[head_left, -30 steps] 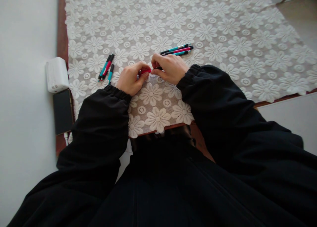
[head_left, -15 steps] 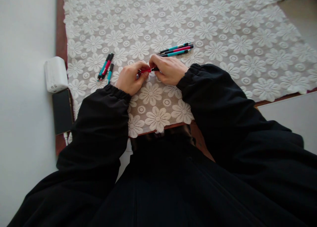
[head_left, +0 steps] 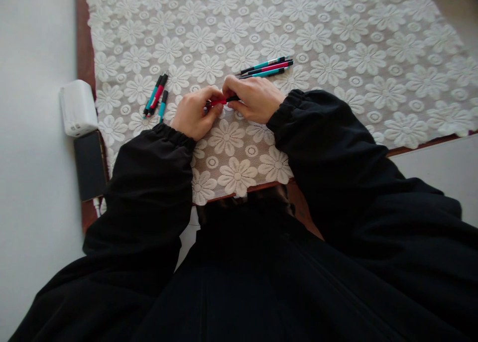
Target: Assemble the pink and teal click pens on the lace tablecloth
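Observation:
Over the near part of the table my left hand [head_left: 196, 112] is closed round the red barrel of a pen [head_left: 217, 102]. My right hand [head_left: 256, 97] pinches the pen's black end [head_left: 233, 98], which meets the red barrel in line. Fingers cover much of both pieces. Just beyond my right hand lie three pens side by side, a red pen [head_left: 274, 67] between two blue ones. Left of my left hand rest a red pen piece [head_left: 159, 94], a blue piece [head_left: 152, 95] and a shorter blue piece [head_left: 163, 106], all with black ends.
A white lace cloth [head_left: 239, 175] with flower shapes covers the wooden table. At the left edge stand a white charger block [head_left: 78, 108] and a dark flat phone-like device [head_left: 89, 167] with a white cable [head_left: 97, 206]. A white wall runs along the left.
The black end and the red barrel, slightly apart before, now meet between my fingers. The whole view has shifted a little; the pens on the table lie as before.

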`<state>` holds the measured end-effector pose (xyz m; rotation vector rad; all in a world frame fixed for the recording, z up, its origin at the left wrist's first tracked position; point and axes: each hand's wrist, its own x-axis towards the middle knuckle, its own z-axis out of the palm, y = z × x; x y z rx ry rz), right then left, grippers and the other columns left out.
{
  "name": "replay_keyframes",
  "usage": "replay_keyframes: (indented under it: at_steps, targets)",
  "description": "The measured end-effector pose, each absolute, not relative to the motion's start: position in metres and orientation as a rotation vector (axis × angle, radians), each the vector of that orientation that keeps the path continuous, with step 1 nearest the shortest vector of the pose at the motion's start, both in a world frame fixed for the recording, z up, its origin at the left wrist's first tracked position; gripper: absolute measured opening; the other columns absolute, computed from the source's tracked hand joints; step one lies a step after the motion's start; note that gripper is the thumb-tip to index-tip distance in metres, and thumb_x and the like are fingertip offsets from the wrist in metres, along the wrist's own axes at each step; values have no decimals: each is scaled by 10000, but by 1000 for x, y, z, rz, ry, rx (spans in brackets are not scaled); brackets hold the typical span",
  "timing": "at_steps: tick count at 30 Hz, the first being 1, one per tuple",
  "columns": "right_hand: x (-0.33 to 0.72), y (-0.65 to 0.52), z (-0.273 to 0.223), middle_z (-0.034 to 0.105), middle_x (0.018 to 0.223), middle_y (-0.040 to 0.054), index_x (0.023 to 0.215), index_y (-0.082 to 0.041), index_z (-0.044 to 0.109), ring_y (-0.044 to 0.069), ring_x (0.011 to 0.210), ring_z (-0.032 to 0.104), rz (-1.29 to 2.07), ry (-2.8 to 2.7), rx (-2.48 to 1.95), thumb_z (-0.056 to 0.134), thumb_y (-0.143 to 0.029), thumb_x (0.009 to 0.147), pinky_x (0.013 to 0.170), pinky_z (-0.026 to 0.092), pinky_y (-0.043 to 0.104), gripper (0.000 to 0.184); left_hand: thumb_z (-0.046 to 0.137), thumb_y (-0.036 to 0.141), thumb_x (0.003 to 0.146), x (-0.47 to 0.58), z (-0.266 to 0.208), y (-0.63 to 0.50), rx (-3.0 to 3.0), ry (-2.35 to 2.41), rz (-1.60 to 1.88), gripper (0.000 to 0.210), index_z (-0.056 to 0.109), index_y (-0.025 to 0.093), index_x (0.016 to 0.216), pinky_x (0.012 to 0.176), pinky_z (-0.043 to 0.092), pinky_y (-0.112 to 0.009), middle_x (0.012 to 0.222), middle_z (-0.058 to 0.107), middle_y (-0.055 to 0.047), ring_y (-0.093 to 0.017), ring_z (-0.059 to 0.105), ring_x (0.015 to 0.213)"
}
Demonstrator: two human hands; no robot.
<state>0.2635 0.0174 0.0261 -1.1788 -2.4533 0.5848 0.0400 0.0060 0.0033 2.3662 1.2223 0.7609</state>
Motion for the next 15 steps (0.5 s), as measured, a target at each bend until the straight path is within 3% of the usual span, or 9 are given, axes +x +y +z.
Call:
replay_keyframes:
  at_steps: [5, 9, 15]
  targets:
    - [263, 18, 27, 782, 997, 63, 1089, -289, 649, 259, 1047, 662, 562, -2468, -1195, 396, -675, 862, 851, 437, 409, 514, 589, 439, 1012, 41, 5, 5, 2371, 1256, 714, 247, 694, 263, 1149, 796, 564, -378, 1089, 788, -34, -214, 715, 996]
    - [264, 14, 32, 772, 1081, 60, 1239, -268, 626, 260, 968, 682, 423, -2532, -1223, 409, -472, 937, 800, 425, 403, 424, 610, 426, 996, 41, 5, 5, 2350, 1262, 732, 239, 701, 257, 1139, 818, 577, -385, 1091, 791, -49, -230, 730, 993]
    - [263, 12, 36, 773, 1099, 15, 1225, -323, 615, 257, 957, 663, 437, -2548, -1307, 441, -493, 938, 805, 441, 397, 376, 630, 337, 972, 41, 5, 4, 2336, 1249, 751, 182, 714, 258, 1113, 853, 595, -375, 1072, 792, -54, -239, 742, 980]
